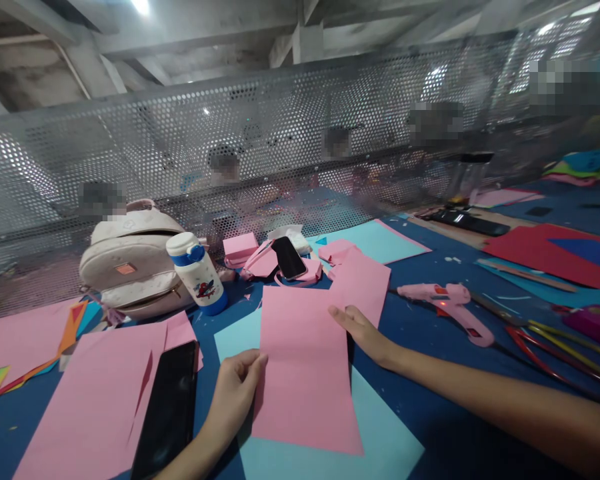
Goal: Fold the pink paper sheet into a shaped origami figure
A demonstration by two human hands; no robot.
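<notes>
A sheet of pink paper [303, 373] is held up between my two hands, above a light blue sheet [385, 430] on the blue table. My left hand [237, 387] pinches its left edge between thumb and fingers. At the upper right edge, my right hand [363, 330] grips the same sheet, thumb on the front and most fingers behind it. Another pink piece [367, 283] lies just behind the sheet. To the right of my right hand rests a pink hot glue gun [453, 303] with a small red light on it.
Left of my hands lie a black phone [167, 407] and pink sheets [85, 393]. Behind stand a spill-lidded bottle [197, 277] and a pale backpack [133, 260]; a second phone [289, 258] lies on pink pieces. Scissors [570, 347] are at right. A perforated metal screen [280, 147] closes the back.
</notes>
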